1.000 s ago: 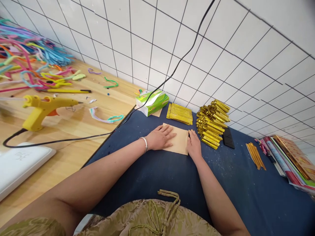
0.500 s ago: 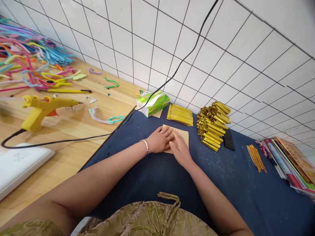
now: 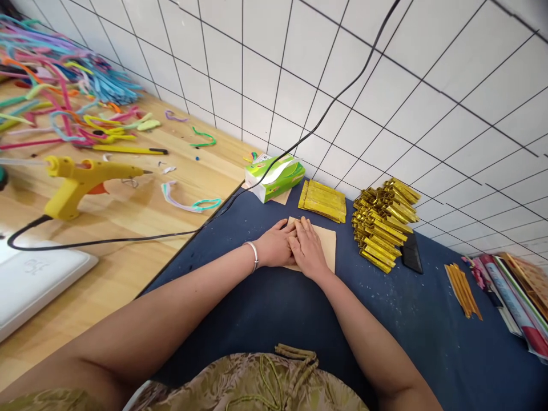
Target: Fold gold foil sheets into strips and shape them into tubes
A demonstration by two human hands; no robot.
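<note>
A square sheet of tan paper or card [image 3: 327, 241] lies on the dark blue cloth in front of me, partly covered by my hands. My left hand [image 3: 274, 246], with a silver bangle at the wrist, presses on its left part with the fingers stretched out. Across the fingers of that hand rests my right hand [image 3: 309, 251], laid flat, its fingers extended and close together. Whether anything small lies beneath the palms is hidden. Just beyond the sheet is a flat stack of gold foil strips [image 3: 323, 201].
Folded gold foil pieces [image 3: 381, 225] are heaped at the right, beside a black phone [image 3: 411, 254]. A green tissue box [image 3: 274, 178] stands behind. On the wooden table are a yellow glue gun [image 3: 81, 182] and pipe cleaners [image 3: 64, 103]. A black cable [image 3: 317, 108] crosses the view.
My right hand has shifted left and up over my left hand's fingers, uncovering more of the sheet's right side. The camera view has turned slightly.
</note>
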